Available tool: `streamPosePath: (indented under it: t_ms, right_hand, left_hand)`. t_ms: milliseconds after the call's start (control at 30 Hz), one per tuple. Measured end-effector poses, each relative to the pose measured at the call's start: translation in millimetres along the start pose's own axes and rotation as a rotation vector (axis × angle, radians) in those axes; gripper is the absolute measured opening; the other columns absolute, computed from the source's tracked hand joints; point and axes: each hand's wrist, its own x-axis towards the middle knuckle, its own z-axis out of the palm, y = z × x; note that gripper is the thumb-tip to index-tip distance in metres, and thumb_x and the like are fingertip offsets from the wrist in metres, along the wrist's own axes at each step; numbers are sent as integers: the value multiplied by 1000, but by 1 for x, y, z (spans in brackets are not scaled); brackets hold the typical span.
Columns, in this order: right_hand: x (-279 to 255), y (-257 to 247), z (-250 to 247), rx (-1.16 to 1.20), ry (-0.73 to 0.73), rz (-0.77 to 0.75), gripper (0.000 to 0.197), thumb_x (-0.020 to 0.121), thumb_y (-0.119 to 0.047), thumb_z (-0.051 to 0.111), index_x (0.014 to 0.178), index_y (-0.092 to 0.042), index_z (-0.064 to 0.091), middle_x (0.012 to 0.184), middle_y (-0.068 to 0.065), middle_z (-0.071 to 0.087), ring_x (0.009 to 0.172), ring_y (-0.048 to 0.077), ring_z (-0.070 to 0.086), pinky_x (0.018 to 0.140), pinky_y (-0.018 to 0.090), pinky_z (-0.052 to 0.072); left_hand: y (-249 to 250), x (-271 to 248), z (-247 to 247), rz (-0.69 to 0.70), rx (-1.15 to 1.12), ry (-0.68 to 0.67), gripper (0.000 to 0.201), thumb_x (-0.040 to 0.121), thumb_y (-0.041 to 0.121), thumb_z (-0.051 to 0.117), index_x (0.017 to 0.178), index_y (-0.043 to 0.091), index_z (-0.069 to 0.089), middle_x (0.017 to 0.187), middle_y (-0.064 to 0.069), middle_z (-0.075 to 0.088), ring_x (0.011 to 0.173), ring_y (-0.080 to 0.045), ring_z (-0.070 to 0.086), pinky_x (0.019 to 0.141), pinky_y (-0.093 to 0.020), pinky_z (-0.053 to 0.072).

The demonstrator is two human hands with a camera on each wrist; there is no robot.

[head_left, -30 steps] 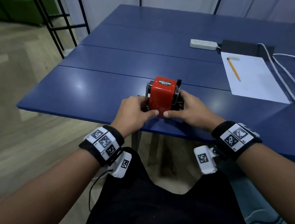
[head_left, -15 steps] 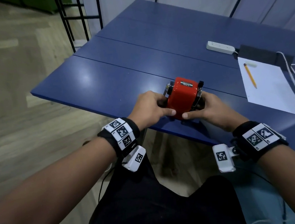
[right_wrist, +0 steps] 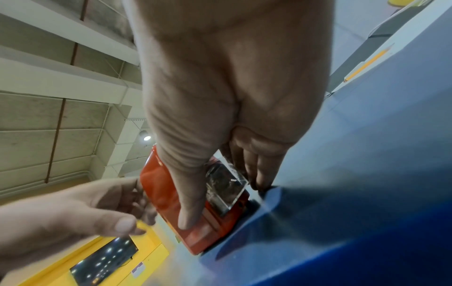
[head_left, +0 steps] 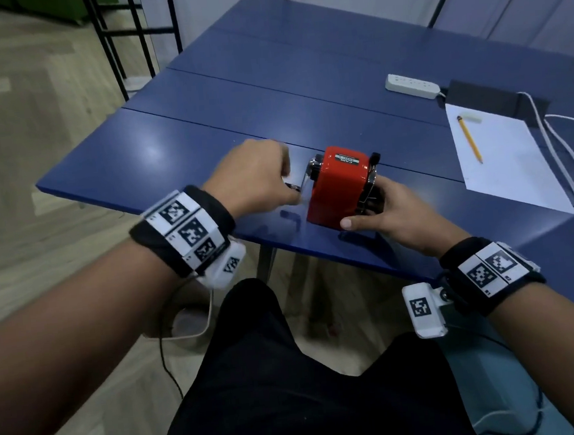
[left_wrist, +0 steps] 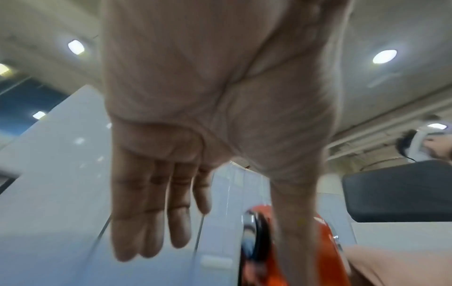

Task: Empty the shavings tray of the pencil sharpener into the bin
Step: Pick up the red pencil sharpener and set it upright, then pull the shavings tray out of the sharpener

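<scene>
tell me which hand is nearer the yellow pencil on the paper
Right. The right hand grips the red pencil sharpener on the side facing the yellow pencil; the left hand is beyond the sharpener's far side.

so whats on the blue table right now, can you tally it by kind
pencil sharpener: 1
pencil: 1
sheet of paper: 1
eraser: 1
power strip: 1
black pad under the paper: 1
white cables: 2
total: 8
</scene>
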Motion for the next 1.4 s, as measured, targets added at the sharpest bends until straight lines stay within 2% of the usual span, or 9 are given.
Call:
streamPosePath:
  t_ms: [133, 200, 333, 500, 633, 767, 900, 1133, 1400]
  right_hand:
    - [-1, 5, 7, -28, 60, -9, 112, 57, -62, 103, 152, -28, 54, 144, -5, 73, 131, 14, 72, 118, 47, 53]
    - [-1, 4, 7, -55, 101, -13, 106, 58, -59, 101, 148, -26, 58, 139, -6, 74, 126, 13, 74, 116, 47, 55]
    - [-5, -1, 3, -130, 154, -12, 96, 60, -52, 100, 142, -23, 60, 136, -6, 74, 125, 14, 72, 113, 47, 56]
    - [-7, -3, 0, -207, 184, 25, 84, 69, -41, 103, 141, -19, 64, 133, -2, 77, 120, 16, 75, 112, 44, 58]
    - [-9, -9, 8, -261, 264, 53, 74, 71, -38, 103, 132, -16, 68, 125, -2, 78, 111, 13, 76, 105, 35, 61]
    - [-11, -13, 28, -289, 403, 80, 70, 68, -49, 101, 122, -19, 68, 116, -3, 79, 107, 17, 76, 97, 39, 63]
    - [-12, -17, 43, -328, 499, 114, 63, 72, -54, 96, 114, -21, 63, 115, 0, 78, 110, 22, 71, 83, 33, 54]
    - [-15, -17, 54, -305, 564, 149, 63, 74, -57, 90, 115, -19, 62, 114, 4, 78, 109, 30, 72, 91, 49, 62]
    - [-22, -18, 52, -285, 563, 161, 66, 75, -57, 91, 122, -19, 63, 116, 2, 78, 109, 26, 72, 94, 47, 62]
  left_hand:
    - [29, 12, -28, 237, 245, -73, 128, 51, 64, 93, 153, 20, 30, 144, -6, 51, 126, -30, 56, 99, -50, 53]
    - [51, 21, -25, 390, 309, -151, 139, 51, 64, 93, 162, 19, 20, 154, -6, 44, 135, -29, 50, 107, -50, 49]
    - [74, 37, -10, 450, 402, -255, 104, 52, 61, 92, 135, 18, 47, 122, -3, 62, 105, -26, 62, 87, -48, 56]
    - [81, 51, -8, 488, 458, -259, 88, 55, 53, 95, 123, 18, 50, 105, 0, 62, 90, -23, 59, 72, -38, 51]
    - [78, 63, -13, 561, 476, -299, 89, 53, 48, 97, 124, 20, 51, 109, 0, 65, 93, -23, 61, 76, -40, 52]
    - [75, 70, -18, 597, 477, -344, 91, 55, 38, 99, 129, 26, 48, 115, 3, 59, 103, -23, 59, 82, -40, 49]
    - [75, 73, -19, 605, 495, -363, 93, 53, 28, 100, 131, 29, 49, 120, -1, 59, 105, -25, 59, 86, -42, 52]
    - [77, 76, -18, 606, 511, -367, 93, 51, 24, 100, 129, 30, 50, 120, 0, 58, 102, -22, 56, 85, -41, 51]
    - [75, 78, -17, 597, 494, -371, 95, 53, 22, 100, 133, 28, 50, 123, -1, 57, 100, -19, 53, 81, -35, 45]
